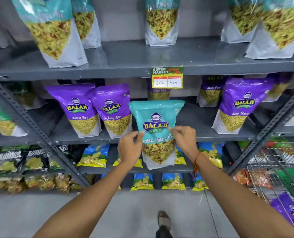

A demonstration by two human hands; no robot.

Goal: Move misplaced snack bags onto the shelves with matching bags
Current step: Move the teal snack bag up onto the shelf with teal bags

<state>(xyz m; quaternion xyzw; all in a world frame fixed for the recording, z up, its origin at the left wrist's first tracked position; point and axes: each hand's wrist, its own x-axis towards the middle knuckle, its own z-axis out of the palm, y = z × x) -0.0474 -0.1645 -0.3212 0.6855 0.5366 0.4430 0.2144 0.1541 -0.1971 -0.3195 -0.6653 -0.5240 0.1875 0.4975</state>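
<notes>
We see both hands pinching one teal Khatta Mitha bag (157,133) in front of the middle shelf (194,134); left hand (130,148) grips its left edge, right hand (185,140) its right edge, thumbs on the front; bag is upright, lifted off the shelf, its bottom hanging below the shelf lip.

It sits among purple Aloo Sev bags (98,110), so we judge it misplaced; matching teal bags (161,21) stand on the top shelf (125,66), with a bare gap between them, left of centre.

Risks as we judge them: grip is only a fingertip pinch at mid-height, so the slick pouch could slip or fold on the way up; raising it straight could snag the bag's top on the price tag (167,77) or the upper shelf's front edge, so it needs to come nearer first; setting it down carelessly could topple the leaning teal bag at far left (53,31) or leave this one flopped forward; the soft base may not stand unless settled flat; swinging left could knock the nearest purple bag (114,110), which is just beside it.
</notes>
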